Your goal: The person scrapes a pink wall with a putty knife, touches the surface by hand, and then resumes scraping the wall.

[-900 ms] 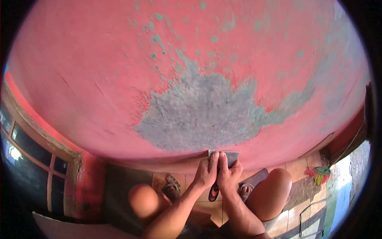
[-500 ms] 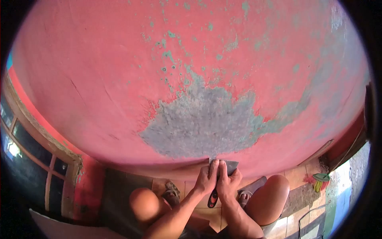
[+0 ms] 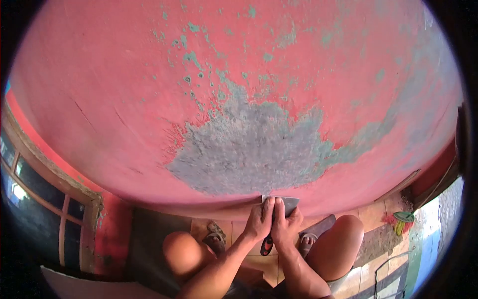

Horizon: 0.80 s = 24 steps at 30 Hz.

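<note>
A wide-bladed scraper [image 3: 291,202] is gripped in both hands, its blade edge up against the lower part of the pink wall [image 3: 119,89]. My left hand [image 3: 258,222] is closed round the scraper's left side, thumb pointing up the blade. Beside it, my right hand [image 3: 285,226] is closed on the right side, thumb likewise laid along the blade. Between the wrists the black and red handle end [image 3: 267,245] sticks out downward. Just above the blade spreads a bare grey patch [image 3: 244,154] with ragged edges, bordered by greenish paint.
My bent knees flank the forearms, with sandalled feet on the tiled floor [image 3: 271,266]. A framed glass window [image 3: 62,219] is at the left. On the right lie a green-topped brush [image 3: 403,217] and a dark mat or dirt strip [image 3: 381,244]. Flaked green spots dot the upper wall.
The wall patch appears slightly higher and further left in view. Both hands keep the same hold on the scraper, which sits at nearly the same spot in view.
</note>
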Tool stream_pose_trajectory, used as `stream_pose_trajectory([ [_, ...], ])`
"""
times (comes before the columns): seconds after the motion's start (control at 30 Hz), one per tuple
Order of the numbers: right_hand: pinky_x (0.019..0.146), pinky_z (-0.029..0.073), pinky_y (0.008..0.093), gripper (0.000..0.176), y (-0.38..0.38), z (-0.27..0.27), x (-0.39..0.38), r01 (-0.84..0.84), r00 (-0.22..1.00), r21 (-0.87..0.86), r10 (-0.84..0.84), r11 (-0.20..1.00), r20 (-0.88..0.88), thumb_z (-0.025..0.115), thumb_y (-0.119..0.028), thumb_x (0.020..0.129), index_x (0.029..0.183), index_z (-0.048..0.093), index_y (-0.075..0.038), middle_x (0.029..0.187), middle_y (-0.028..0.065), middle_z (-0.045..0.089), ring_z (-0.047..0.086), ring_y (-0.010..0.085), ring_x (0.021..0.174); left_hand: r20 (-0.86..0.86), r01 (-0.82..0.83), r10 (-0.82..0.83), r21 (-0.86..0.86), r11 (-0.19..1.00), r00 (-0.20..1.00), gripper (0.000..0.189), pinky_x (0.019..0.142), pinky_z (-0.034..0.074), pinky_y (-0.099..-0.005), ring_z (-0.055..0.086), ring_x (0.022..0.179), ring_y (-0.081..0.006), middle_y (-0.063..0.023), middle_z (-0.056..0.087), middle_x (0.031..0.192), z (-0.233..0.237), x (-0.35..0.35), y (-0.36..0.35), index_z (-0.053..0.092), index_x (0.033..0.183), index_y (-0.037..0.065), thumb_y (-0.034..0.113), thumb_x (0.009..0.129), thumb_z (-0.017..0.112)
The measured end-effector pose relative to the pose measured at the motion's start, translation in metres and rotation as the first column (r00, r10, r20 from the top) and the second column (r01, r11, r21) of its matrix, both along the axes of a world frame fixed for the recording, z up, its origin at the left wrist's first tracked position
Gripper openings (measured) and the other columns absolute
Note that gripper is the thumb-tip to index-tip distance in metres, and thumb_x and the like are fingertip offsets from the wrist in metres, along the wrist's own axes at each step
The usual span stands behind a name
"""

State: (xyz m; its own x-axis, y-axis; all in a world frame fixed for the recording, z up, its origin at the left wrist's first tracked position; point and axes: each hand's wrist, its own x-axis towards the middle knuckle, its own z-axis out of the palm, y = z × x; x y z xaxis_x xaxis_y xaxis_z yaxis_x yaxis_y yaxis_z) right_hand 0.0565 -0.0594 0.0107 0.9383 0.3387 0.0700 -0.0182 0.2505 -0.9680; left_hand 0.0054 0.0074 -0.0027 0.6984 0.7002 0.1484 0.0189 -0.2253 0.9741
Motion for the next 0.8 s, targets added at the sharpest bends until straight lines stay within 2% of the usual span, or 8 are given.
stream_pose_trajectory([
  [0.1,0.064,0.048,0.0250,0.019,-0.003,0.009,0.001,0.001,1.000,-0.048,0.000,0.999,0.011,0.066,-0.013,0.095,0.090,0.067,0.005,0.079,0.0006,0.067,0.055,0.0054,0.072,0.004,0.004,-0.004,-0.043,0.999,1.000,0.048,0.064,0.046,-0.0366,0.054,0.073,-0.0109,-0.0139,0.058,0.070,0.000,0.000,-0.001,0.058,0.089,-0.005,0.035,0.108,0.040],
  [0.2,0.065,0.049,0.0248,0.019,-0.003,0.015,0.002,-0.008,1.000,-0.085,0.010,0.996,0.025,0.066,-0.013,0.095,0.090,0.068,0.005,0.079,0.0008,0.068,0.057,0.0055,0.073,0.003,0.047,-0.047,-0.053,0.997,0.999,0.049,0.065,0.047,-0.0361,0.055,0.074,-0.0122,-0.0143,0.058,0.070,0.020,-0.001,0.003,0.058,0.089,-0.005,0.036,0.108,0.039],
  [0.33,0.061,0.047,0.0249,0.021,0.000,0.009,-0.002,0.038,0.999,-0.026,-0.038,0.999,0.008,0.067,-0.014,0.095,0.086,0.067,0.005,0.075,0.0003,0.066,0.054,0.0055,0.068,0.039,-0.022,0.022,0.002,1.000,0.999,0.047,0.063,0.046,-0.0368,0.054,0.072,-0.0127,-0.0162,0.057,0.069,0.005,0.002,-0.003,0.057,0.088,-0.005,0.033,0.108,0.039],
  [0.47,0.063,0.049,0.0252,0.020,-0.005,0.026,0.000,0.025,0.998,-0.114,-0.018,0.993,0.054,0.068,-0.014,0.094,0.087,0.068,0.005,0.075,0.0012,0.067,0.057,0.0057,0.071,0.008,0.031,-0.031,-0.008,0.999,0.999,0.046,0.063,0.046,-0.0378,0.055,0.073,-0.0130,-0.0184,0.056,0.070,0.018,-0.002,0.003,0.056,0.088,-0.004,0.034,0.109,0.038],
  [0.5,0.063,0.049,0.0250,0.021,-0.005,0.011,0.000,0.013,0.999,-0.120,-0.008,0.993,0.042,0.068,-0.014,0.094,0.087,0.069,0.005,0.076,0.0015,0.068,0.057,0.0057,0.071,0.058,-0.001,-0.001,0.038,0.999,0.998,0.047,0.062,0.045,-0.0365,0.052,0.072,-0.0123,-0.0164,0.054,0.068,0.006,0.000,0.000,0.056,0.087,-0.003,0.035,0.109,0.039],
  [0.73,0.063,0.048,0.0247,0.022,-0.002,0.023,-0.002,0.033,0.999,-0.043,-0.031,0.999,0.044,0.068,-0.016,0.095,0.088,0.069,0.005,0.076,0.0017,0.068,0.057,0.0056,0.070,0.043,0.045,-0.042,-0.075,0.996,0.998,0.048,0.060,0.044,-0.0355,0.049,0.072,-0.0100,-0.0111,0.052,0.067,0.019,-0.002,0.002,0.056,0.086,-0.003,0.036,0.108,0.040],
  [0.77,0.062,0.047,0.0247,0.022,0.001,0.005,-0.001,0.042,0.998,-0.016,-0.041,0.999,0.048,0.069,-0.016,0.094,0.088,0.069,0.005,0.075,0.0016,0.068,0.056,0.0054,0.070,0.087,-0.005,0.003,0.017,1.000,0.996,0.048,0.059,0.043,-0.0346,0.048,0.071,-0.0092,-0.0084,0.052,0.066,0.013,0.000,0.000,0.056,0.085,-0.003,0.037,0.108,0.040],
  [0.8,0.062,0.048,0.0249,0.022,-0.002,0.003,-0.002,0.029,0.999,-0.051,-0.026,0.998,0.042,0.069,-0.016,0.094,0.088,0.068,0.005,0.075,0.0016,0.068,0.056,0.0054,0.070,0.064,-0.010,0.010,-0.010,1.000,0.998,0.048,0.059,0.043,-0.0344,0.047,0.071,-0.0093,-0.0081,0.051,0.066,0.006,0.000,-0.001,0.056,0.085,-0.003,0.037,0.108,0.040],
])
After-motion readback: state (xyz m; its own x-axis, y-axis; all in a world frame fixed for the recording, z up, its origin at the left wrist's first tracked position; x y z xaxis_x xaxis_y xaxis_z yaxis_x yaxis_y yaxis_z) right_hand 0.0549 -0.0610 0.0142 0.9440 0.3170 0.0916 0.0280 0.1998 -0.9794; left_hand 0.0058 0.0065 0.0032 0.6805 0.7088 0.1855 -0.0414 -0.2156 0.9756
